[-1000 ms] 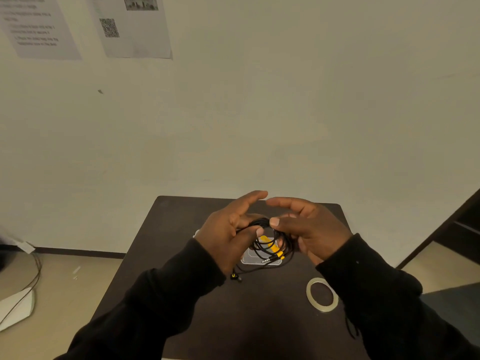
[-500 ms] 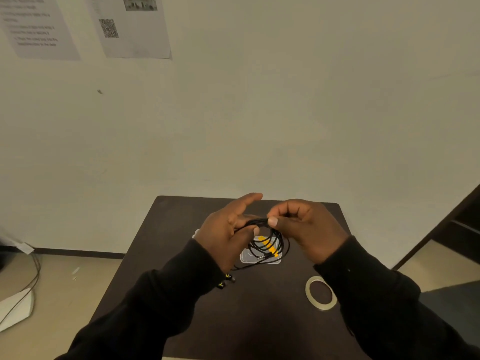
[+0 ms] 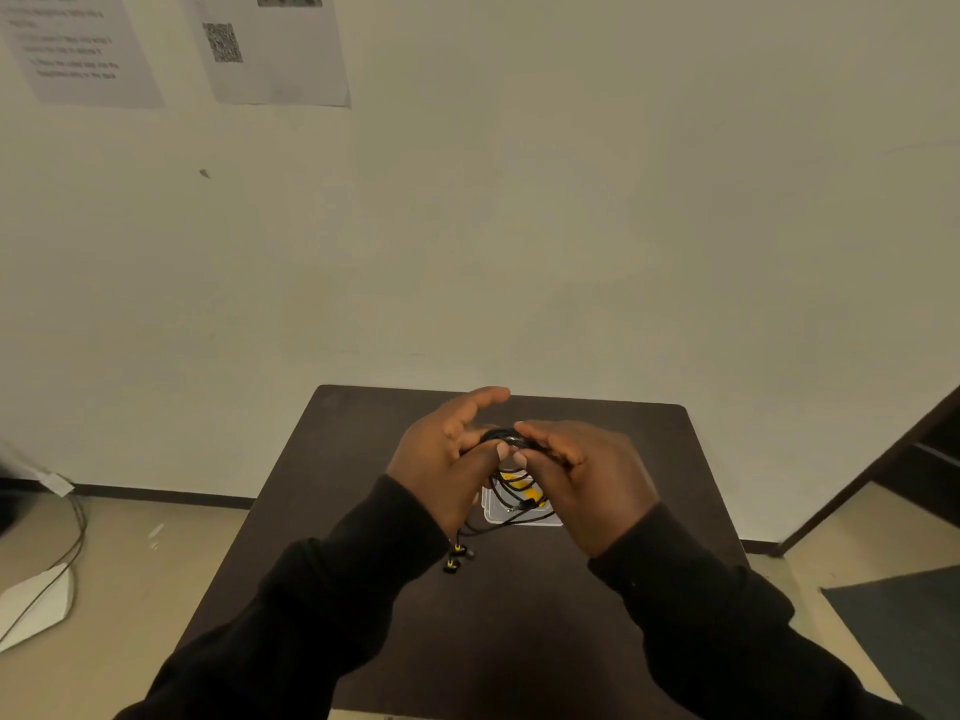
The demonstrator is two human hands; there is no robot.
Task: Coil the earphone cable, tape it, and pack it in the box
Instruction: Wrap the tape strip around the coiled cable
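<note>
Both hands, the left hand (image 3: 441,459) and right hand (image 3: 587,475), pinch the thin black earphone cable (image 3: 511,440) at mid-frame, apparently over the small clear plastic box (image 3: 519,514); loops should stay even and tight.

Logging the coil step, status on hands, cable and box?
Both hands, left and right, pinch the black cable coil above the table. Earbuds dangle loose, no tape on. Clear box below, unobstructed.

A dark table (image 3: 363,511) stands against a pale wall (image 3: 571,200) bearing two printed sheets (image 3: 275,49).
</note>
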